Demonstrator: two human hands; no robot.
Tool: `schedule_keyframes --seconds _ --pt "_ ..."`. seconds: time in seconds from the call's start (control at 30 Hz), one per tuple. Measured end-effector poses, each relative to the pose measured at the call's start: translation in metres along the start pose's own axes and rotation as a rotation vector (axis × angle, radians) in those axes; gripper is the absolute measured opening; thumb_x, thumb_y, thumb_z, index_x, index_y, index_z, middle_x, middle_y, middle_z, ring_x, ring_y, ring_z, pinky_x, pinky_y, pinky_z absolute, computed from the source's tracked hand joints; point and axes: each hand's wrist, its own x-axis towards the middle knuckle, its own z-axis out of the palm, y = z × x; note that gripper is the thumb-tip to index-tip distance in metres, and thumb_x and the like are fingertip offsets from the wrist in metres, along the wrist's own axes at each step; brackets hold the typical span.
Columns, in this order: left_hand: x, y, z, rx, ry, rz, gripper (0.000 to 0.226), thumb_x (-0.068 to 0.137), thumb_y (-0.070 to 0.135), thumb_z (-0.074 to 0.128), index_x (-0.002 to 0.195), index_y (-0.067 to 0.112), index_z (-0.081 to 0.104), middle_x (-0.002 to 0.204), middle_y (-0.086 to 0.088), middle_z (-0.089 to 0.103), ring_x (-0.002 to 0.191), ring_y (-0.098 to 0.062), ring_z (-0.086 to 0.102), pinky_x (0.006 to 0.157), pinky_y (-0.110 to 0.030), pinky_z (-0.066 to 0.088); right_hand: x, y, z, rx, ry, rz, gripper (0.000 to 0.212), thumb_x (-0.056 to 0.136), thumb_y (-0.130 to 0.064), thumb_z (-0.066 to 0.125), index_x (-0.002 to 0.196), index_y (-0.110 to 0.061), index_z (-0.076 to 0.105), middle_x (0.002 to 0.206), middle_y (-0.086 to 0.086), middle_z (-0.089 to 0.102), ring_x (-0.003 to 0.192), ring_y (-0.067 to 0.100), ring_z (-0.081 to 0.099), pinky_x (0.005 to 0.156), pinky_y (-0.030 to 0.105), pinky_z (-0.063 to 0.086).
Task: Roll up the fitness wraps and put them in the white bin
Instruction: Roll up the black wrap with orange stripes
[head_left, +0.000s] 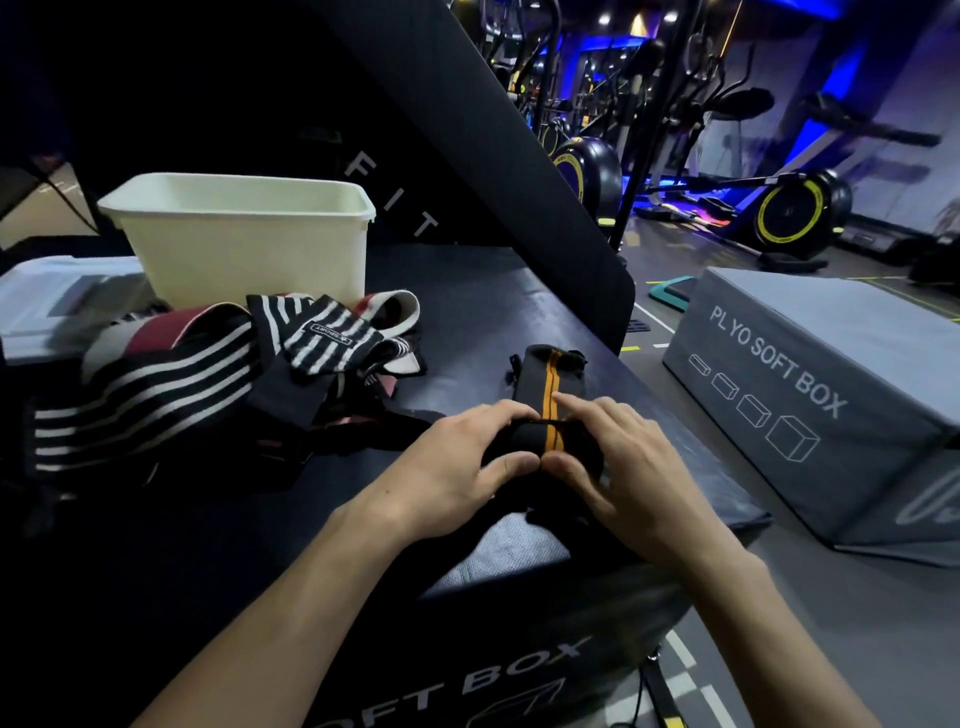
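Both sets of fingers (511, 410) curled tight round the rolled end of a black wrap with orange stripe (549, 387). Left hand (457, 467) pinches the roll from the left, right hand (618, 462) from the right, thumbs touching at the near side. Unrolled tail runs away from the hands, flat on the dark table (483, 312). Pile of loose striped wraps (208, 364) to the left, near the hands but apart. White bin (244, 244) upright just behind the pile. Grey plyo box (810, 395) on the floor, right.
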Motion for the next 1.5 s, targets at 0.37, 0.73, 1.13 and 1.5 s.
schedule_keyframes --seconds 0.37,0.73,1.13,1.5 --pt "-0.001 0.004 0.000 0.001 0.090 -0.059 0.040 0.098 0.060 0.054 0.130 0.038 0.061 0.117 0.013 0.071 0.111 -0.006 0.063 0.099 -0.034 0.049 0.000 0.011 -0.008 0.243 -0.111 -0.007 0.047 0.094 -0.048 0.058 0.136 -0.026 0.059 0.119 -0.021 0.062 0.114 0.004 0.058 0.095 0.020 0.043" --pt "-0.019 -0.001 -0.010 -0.116 0.123 -0.070 0.043 0.088 0.039 0.079 0.129 0.033 0.066 0.111 0.016 0.073 0.100 0.004 0.069 0.096 -0.032 0.055 0.005 -0.003 -0.006 0.420 -0.160 0.105 0.034 0.101 -0.048 0.042 0.100 -0.021 0.063 0.087 -0.006 0.066 0.084 0.011 0.061 0.078 0.034 0.047" --pt "-0.005 0.008 -0.010 -0.090 0.112 -0.142 0.030 0.093 0.040 0.073 0.122 0.035 0.071 0.101 0.014 0.076 0.087 0.002 0.069 0.090 -0.025 0.053 0.010 0.000 0.006 0.191 -0.062 0.162 0.055 0.098 -0.058 0.021 0.103 -0.027 0.065 0.107 -0.015 0.043 0.105 0.015 0.044 0.099 0.044 0.038" --pt "0.002 0.006 -0.010 -0.067 0.102 -0.222 0.027 0.093 0.047 0.069 0.115 0.032 0.074 0.098 0.016 0.076 0.095 -0.001 0.069 0.092 -0.033 0.055 0.000 0.004 0.000 0.106 0.024 -0.069 0.058 0.077 -0.055 0.078 0.123 -0.035 0.050 0.116 -0.018 0.051 0.103 0.012 0.057 0.085 0.040 0.051"
